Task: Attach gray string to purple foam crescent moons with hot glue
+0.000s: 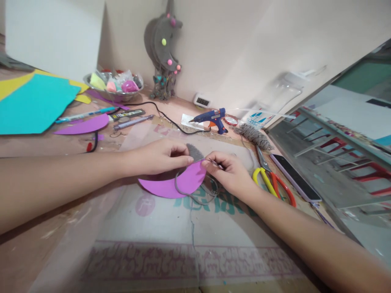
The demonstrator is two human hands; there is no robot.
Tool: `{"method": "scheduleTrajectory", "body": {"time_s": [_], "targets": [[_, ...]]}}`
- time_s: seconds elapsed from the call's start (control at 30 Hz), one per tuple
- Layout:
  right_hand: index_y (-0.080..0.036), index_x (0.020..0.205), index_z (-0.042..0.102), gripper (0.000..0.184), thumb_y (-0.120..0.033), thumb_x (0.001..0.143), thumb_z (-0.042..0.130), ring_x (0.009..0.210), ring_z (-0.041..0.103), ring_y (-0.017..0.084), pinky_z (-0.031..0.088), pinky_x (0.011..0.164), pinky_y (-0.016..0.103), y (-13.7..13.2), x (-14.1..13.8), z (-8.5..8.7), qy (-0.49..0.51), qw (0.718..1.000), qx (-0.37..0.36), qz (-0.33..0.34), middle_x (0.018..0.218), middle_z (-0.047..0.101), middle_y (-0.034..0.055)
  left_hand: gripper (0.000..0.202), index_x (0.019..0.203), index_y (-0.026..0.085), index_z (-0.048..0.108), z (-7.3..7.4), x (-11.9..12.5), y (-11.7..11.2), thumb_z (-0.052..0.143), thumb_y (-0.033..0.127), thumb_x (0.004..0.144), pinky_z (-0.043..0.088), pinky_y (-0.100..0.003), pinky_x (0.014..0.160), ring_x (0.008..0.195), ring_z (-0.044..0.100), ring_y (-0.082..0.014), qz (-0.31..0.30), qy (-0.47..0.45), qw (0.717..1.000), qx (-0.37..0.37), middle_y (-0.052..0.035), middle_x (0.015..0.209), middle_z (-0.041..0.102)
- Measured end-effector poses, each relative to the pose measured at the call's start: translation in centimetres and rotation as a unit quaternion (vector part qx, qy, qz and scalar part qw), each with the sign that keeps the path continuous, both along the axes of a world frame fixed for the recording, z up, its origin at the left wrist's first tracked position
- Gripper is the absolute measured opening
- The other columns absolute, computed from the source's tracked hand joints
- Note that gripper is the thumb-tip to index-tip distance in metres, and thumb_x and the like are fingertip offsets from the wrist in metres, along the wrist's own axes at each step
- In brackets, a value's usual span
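Note:
A purple crescent [171, 186] cut from a thin sheet is held up over the plastic-covered work surface. Its upper end is covered with wound grey yarn [194, 152]. My left hand [166, 156] pinches the crescent at that wrapped part, thumb in front. At the crescent's right edge, the fingertips of my right hand [227, 169] are closed on the grey yarn strand. A loose loop of this strand [200, 202] hangs across the crescent's lower right and below my right hand. Part of the crescent's inner edge is hidden behind my left fingers.
A blue glue gun [210, 119] stands behind my hands, its cable running left. A grey yarn bundle [253, 136], scissors [265, 179] and a phone [295, 177] lie right. Leftward are a purple cutout [84, 124], turquoise sheet [36, 108] and filled metal bowl [113, 96].

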State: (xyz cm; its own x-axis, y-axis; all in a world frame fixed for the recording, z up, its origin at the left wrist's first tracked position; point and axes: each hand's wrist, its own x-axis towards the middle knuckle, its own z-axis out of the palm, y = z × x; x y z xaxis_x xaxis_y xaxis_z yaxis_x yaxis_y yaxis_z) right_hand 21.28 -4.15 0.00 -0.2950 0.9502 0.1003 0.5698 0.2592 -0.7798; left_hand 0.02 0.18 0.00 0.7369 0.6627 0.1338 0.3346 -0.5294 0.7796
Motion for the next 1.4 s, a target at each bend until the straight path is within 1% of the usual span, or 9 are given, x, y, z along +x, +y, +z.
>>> {"method": "scheduleTrajectory", "body": {"time_s": [0.17,0.37,0.43,0.5,0.57,0.67,0.73,0.8,1.4], "targets": [[-0.017,0.069,0.058,0.022,-0.036,0.081,0.057,0.056,0.047,0.010,0.038,0.055,0.023,0.0,-0.1,0.2,0.007,1.000,-0.012,-0.004,0.061,0.055,-0.0018,0.023,0.068,0.016,0.054,0.1,0.0,-0.2,0.047,0.029,0.085,0.037,-0.019,0.053,0.055,0.048,-0.0074,-0.005,-0.021,0.999,-0.036,0.0038,0.061,0.055],[-0.018,0.070,0.057,0.023,-0.038,0.082,0.056,0.054,0.047,0.010,0.038,0.052,0.023,-0.2,-0.2,0.2,-0.012,1.000,-0.011,0.016,0.060,0.054,-0.0022,0.028,0.067,0.016,0.051,0.1,0.0,-0.3,0.046,0.035,0.087,0.033,-0.019,0.046,0.047,0.042,-0.0055,0.025,-0.038,0.995,-0.090,0.0047,0.058,0.050],[-0.018,0.076,0.057,0.020,-0.038,0.083,0.056,0.056,0.049,0.011,0.039,0.053,0.023,-0.2,-0.1,0.1,-0.020,0.999,0.028,0.025,0.064,0.056,-0.0018,0.028,0.067,0.016,0.051,0.1,0.0,-0.3,0.046,0.035,0.087,0.033,-0.019,0.046,0.047,0.041,-0.0054,0.029,-0.035,0.995,-0.086,0.0048,0.057,0.050],[-0.018,0.089,0.058,0.021,-0.039,0.084,0.055,0.064,0.054,0.013,0.041,0.057,0.024,-0.2,0.2,0.0,-0.036,0.993,0.104,0.035,0.076,0.061,0.0011,0.028,0.067,0.016,0.051,0.1,0.0,-0.2,0.046,0.035,0.087,0.032,-0.019,0.046,0.048,0.041,-0.0056,0.030,-0.030,0.996,-0.074,0.0049,0.056,0.049],[-0.018,0.101,0.057,0.026,-0.039,0.088,0.051,0.073,0.056,0.015,0.043,0.062,0.026,-0.2,0.7,0.0,-0.078,0.978,0.189,0.044,0.088,0.063,0.0044,0.028,0.067,0.016,0.051,0.1,0.0,-0.2,0.046,0.035,0.087,0.032,-0.019,0.046,0.048,0.041,-0.0058,0.036,-0.022,0.997,-0.066,0.0050,0.056,0.048],[-0.017,0.104,0.058,0.026,-0.036,0.091,0.048,0.074,0.055,0.017,0.041,0.065,0.029,-0.1,1.1,0.1,-0.177,0.942,0.281,0.057,0.084,0.061,0.0054,0.028,0.066,0.016,0.049,0.3,0.0,-0.3,0.045,0.034,0.087,0.033,-0.020,0.048,0.052,0.043,-0.0066,0.041,-0.019,0.997,-0.061,0.0046,0.058,0.047],[-0.016,0.102,0.060,0.025,-0.035,0.091,0.049,0.070,0.054,0.017,0.039,0.063,0.029,0.0,1.2,0.2,-0.225,0.918,0.320,0.071,0.078,0.060,0.0048,0.027,0.066,0.016,0.050,0.3,0.0,-0.3,0.045,0.032,0.086,0.035,-0.020,0.051,0.054,0.044,-0.0072,0.037,-0.023,0.998,-0.054,0.0042,0.060,0.048],[-0.016,0.100,0.062,0.024,-0.036,0.091,0.050,0.068,0.053,0.016,0.039,0.063,0.029,0.0,1.1,0.2,-0.244,0.903,0.345,0.080,0.076,0.060,0.0045,0.026,0.066,0.016,0.050,0.2,0.1,-0.2,0.045,0.032,0.086,0.035,-0.020,0.052,0.055,0.045,-0.0074,0.035,-0.026,0.998,-0.046,0.0042,0.060,0.049],[-0.013,0.096,0.064,0.021,-0.030,0.090,0.052,0.065,0.050,0.016,0.037,0.061,0.030,-0.1,1.0,0.4,-0.293,0.865,0.398,0.089,0.071,0.059,0.0042,0.026,0.066,0.016,0.051,-0.1,0.0,0.0,0.046,0.031,0.086,0.034,-0.021,0.052,0.054,0.044,-0.0073,0.029,-0.032,0.998,-0.052,0.0044,0.059,0.049]]}}
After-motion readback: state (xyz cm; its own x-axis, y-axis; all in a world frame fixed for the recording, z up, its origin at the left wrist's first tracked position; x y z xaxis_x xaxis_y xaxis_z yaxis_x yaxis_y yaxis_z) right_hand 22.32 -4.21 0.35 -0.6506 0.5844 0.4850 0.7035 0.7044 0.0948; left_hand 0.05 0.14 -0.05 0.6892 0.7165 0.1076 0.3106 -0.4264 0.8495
